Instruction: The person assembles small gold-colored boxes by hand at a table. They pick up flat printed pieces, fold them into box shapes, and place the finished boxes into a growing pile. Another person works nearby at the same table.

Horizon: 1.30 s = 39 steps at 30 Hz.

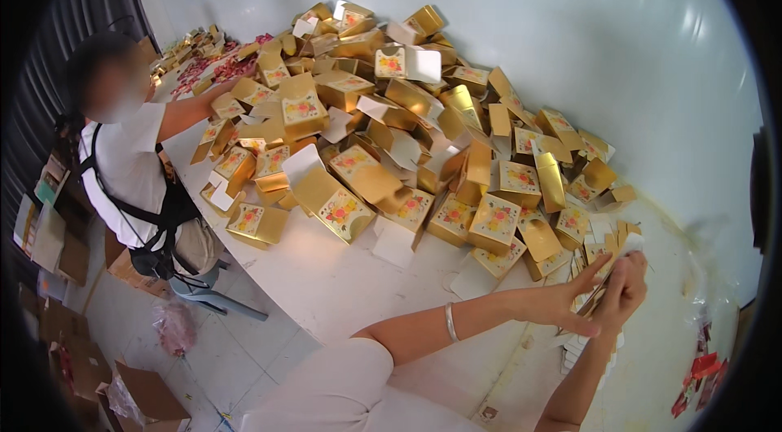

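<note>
My right hand is closed round a flattened carton, whose white and gold end sticks up past the fingers. Beside it is my left hand, its thumb and fingers spread apart at the near side of the right hand; a silver bangle circles that wrist. Whether the left fingertips touch the carton cannot be made out. More flat white and gold cartons lie in a loose stack beneath and around my hands, partly hidden by them. Left of them rises a large heap of opened gold boxes with flower prints, many with flaps standing open.
A co-worker in a white top stands at the left table side, one arm reaching into the heap. Behind the white table runs a pale wall. Red packets lie far right; open cardboard boxes stand on the floor.
</note>
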Available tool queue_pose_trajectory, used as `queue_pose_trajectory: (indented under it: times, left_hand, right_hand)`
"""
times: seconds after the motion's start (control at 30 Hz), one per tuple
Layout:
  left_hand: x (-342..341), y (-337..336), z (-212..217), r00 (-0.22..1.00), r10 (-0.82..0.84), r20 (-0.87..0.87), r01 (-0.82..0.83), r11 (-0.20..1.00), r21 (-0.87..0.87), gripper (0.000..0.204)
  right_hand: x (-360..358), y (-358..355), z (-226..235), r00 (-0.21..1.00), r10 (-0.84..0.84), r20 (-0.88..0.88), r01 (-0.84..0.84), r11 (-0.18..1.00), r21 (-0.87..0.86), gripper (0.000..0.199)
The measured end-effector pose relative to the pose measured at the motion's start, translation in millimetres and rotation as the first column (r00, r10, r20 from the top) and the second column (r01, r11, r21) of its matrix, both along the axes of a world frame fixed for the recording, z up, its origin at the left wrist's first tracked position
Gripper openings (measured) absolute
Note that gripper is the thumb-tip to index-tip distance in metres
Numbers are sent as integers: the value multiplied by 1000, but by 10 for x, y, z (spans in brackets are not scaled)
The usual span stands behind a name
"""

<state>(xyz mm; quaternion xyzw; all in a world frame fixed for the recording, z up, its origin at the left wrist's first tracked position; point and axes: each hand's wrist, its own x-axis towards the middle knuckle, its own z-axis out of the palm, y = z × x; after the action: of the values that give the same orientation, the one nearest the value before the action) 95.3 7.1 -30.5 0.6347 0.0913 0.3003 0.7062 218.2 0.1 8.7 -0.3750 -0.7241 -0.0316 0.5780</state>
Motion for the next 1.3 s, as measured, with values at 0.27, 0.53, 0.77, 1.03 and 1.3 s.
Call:
queue_pose_trajectory:
  times: [0.27, 0.53, 0.77, 1.03, 1.3]
  left_hand:
    - [-205, 24, 202, 979, 205, -12, -205, 968, -143, 110]
    - [-308, 92, 229, 828, 557, 62, -560, 817, 138, 89]
    - [-319, 108, 198, 793, 600, 106, -584, 698, 415, 32]
    - [-331, 187, 116, 782, 598, 173, -616, 784, 75, 36]
    - [-397, 205, 156, 851, 503, 150, -521, 846, 113, 62]
  right_hand:
    - [37, -79, -41, 872, 230, -431, -229, 972, 57, 17]
    - [7, 82, -74, 101, -25, -995, -826, 556, -98, 46]
    - [0, 116, -158, 149, 67, -987, -885, 453, -102, 38]
    - [-11, 228, -267, 474, 498, -726, -817, 555, -153, 32]
    - [10, 189, -198, 566, 475, -674, -768, 601, -221, 37]
